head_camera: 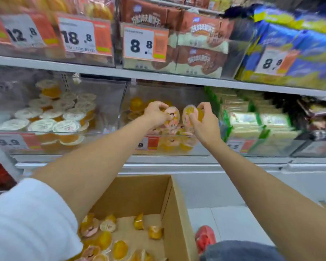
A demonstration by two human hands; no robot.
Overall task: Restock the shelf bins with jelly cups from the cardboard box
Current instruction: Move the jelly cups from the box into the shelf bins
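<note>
The left hand [154,113] grips a pink-lid jelly cup [173,115]. The right hand [205,125] grips a second jelly cup [189,114]. Both are over the far middle bin [201,150]. White-lid cups [45,125] sit left and green packs [252,121] sit right. The near cardboard box [179,213] holds loose cups [119,247].

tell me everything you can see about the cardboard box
The box is plain brown cardboard, open at the top, with bare inner walls. It sits low in front of the shelves. Loose jelly cups, orange with pink or white lids, lie tumbled on its bottom, part of which shows bare. The left sleeve hides its left side. Nothing else is seen touching it.
</note>
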